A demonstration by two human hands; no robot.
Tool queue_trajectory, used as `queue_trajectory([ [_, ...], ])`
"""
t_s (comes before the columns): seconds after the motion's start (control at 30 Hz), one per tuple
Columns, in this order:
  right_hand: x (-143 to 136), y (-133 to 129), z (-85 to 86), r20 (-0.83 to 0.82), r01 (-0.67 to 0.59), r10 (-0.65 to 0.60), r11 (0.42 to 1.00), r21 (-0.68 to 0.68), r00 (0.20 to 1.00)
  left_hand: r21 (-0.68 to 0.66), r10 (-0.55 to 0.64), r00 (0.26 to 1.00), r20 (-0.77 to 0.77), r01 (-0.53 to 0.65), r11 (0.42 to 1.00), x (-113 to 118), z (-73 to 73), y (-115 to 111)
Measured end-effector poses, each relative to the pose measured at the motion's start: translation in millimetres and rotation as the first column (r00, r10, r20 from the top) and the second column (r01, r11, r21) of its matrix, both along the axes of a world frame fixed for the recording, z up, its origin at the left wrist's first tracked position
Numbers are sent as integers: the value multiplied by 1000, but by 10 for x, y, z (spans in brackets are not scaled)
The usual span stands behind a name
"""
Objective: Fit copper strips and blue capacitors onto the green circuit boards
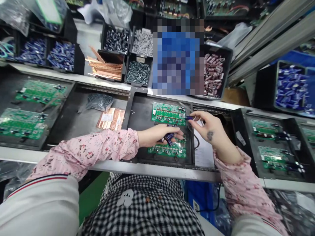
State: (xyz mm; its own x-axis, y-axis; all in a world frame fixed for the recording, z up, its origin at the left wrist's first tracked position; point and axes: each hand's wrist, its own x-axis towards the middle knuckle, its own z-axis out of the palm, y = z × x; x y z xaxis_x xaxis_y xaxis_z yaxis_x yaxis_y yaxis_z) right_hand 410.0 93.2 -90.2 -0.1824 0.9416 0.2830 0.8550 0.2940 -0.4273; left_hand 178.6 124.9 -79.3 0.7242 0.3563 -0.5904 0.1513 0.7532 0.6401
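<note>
A black tray (137, 111) in front of me carries two green circuit boards, one at the back (168, 113) and one at the front (167, 150). My left hand (155, 135) hovers over the front board, cupping several small blue capacitors (169, 137). My right hand (209, 129) pinches one blue capacitor (189, 117) at the right edge of the back board.
Trays with more green boards sit at left (22, 123) and right (273, 154) on the conveyor. Black bins behind hold blue capacitors (61, 55), copper strips (105, 67), grey parts (137, 72) and pink parts (213, 73). A bag and copper pieces (110, 118) lie on the left tray.
</note>
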Motion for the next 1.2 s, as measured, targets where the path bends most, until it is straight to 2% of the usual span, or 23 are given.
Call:
queue_trajectory([
  [0.1,73,230,-118,245,-55,66,997,-53,967,2,-49,998,31,49,999,-25,-20,24],
  [0.2,69,298,-164,385,-73,91,995,-61,919,49,-136,989,67,132,990,-56,-59,11],
  [0.33,55,289,-132,466,-122,125,992,-37,876,59,-134,989,67,130,990,-50,-109,-4],
  [0.53,38,363,-102,518,-277,265,959,-57,813,-2,-51,997,63,52,999,-12,-119,8],
  [0.6,31,364,-108,484,-293,295,953,-82,824,-29,-20,998,67,22,999,-11,-108,15],
  [0.67,9,306,-104,389,-261,266,963,-67,882,-62,13,999,51,-10,998,-10,-91,21],
  [0.77,-85,79,-71,120,-167,165,986,8,979,-110,56,998,24,-53,993,-4,-68,20],
  [0.87,-250,-220,-24,-114,-163,160,987,-17,981,-147,53,998,42,-46,988,8,-71,5],
  [0.97,-366,-385,0,-190,-184,175,982,-29,966,-170,8,997,76,5,986,17,-93,-13],
  [1.03,-338,-361,-11,-219,-145,142,989,-1,965,-176,-7,997,79,21,984,17,-101,-19],
  [1.13,-160,-190,-80,-256,-6,10,1000,19,967,-173,-32,999,27,36,984,13,-93,-17],
  [1.2,-42,-68,-156,-212,44,-44,999,-4,976,-146,-53,999,0,52,988,13,-86,-14],
])
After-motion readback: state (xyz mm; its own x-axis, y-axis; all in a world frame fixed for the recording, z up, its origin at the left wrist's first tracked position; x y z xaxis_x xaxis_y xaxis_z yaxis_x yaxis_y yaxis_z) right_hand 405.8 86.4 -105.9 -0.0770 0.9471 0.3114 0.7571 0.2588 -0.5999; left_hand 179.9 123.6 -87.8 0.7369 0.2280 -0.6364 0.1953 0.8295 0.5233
